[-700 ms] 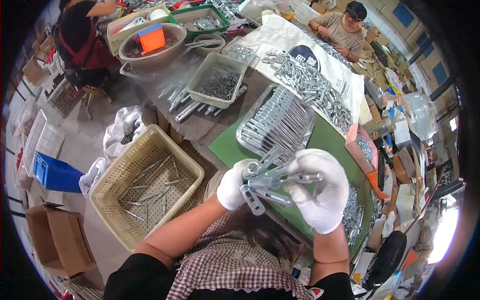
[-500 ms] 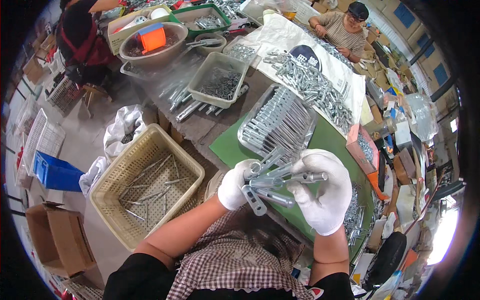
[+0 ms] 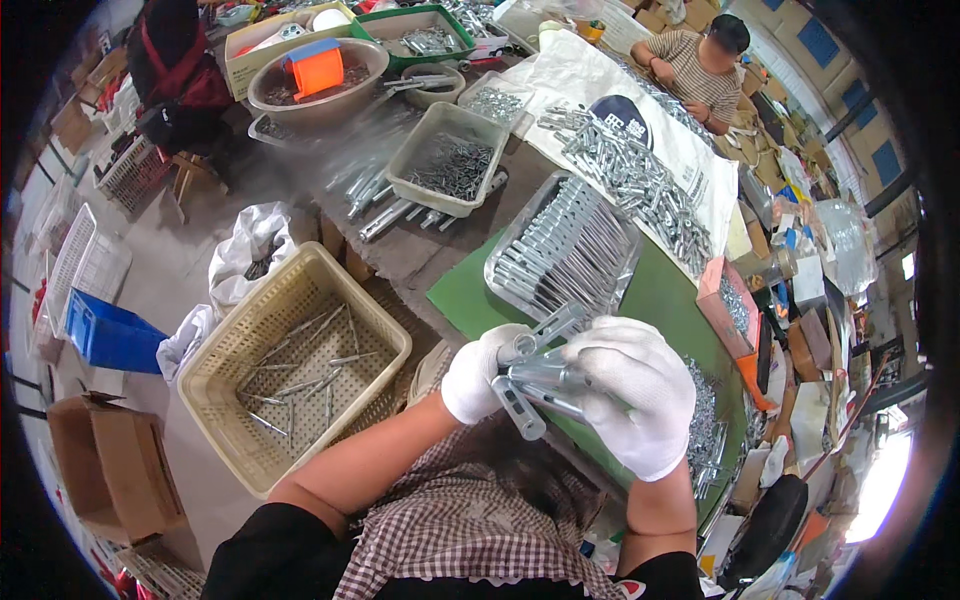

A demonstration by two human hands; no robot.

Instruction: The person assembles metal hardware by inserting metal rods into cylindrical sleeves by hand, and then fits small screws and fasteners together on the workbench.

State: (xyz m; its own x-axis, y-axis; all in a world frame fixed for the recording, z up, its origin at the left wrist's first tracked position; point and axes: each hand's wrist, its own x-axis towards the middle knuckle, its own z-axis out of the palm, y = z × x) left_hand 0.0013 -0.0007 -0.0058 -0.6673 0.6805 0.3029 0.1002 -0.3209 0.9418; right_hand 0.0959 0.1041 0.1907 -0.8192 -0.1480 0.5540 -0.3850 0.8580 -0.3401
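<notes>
**Metal bolts bunched between two gloved hands**

Metal bolts (image 3: 535, 385), a small bundle of long grey pieces, sit just in front of my chest, over the near edge of the green mat (image 3: 660, 300). My left hand (image 3: 478, 372) clamps the bundle's near end in a closed fist; my right hand (image 3: 632, 395) wraps over the far end, fingers curled tight around it. One piece sticks out toward 1 o'clock and another hangs down at 6 o'clock, so I judge the bundle is uneven. To handle it well I would keep both fists snug and square the ends before loosening either one, or a loose piece could slide out.

At 12 o'clock lies a clear tray (image 3: 565, 250) of similar long parts, close above my hands. At 9 o'clock a cream basket (image 3: 290, 370) holds a few finished-looking pieces. More small parts lie heaped at 3 o'clock beside my right wrist. Farther off at 11 o'clock stand a grey tub (image 3: 450, 160) and a brown bowl (image 3: 315, 85). Another person (image 3: 700, 65) sits at 1 o'clock, well apart.
</notes>
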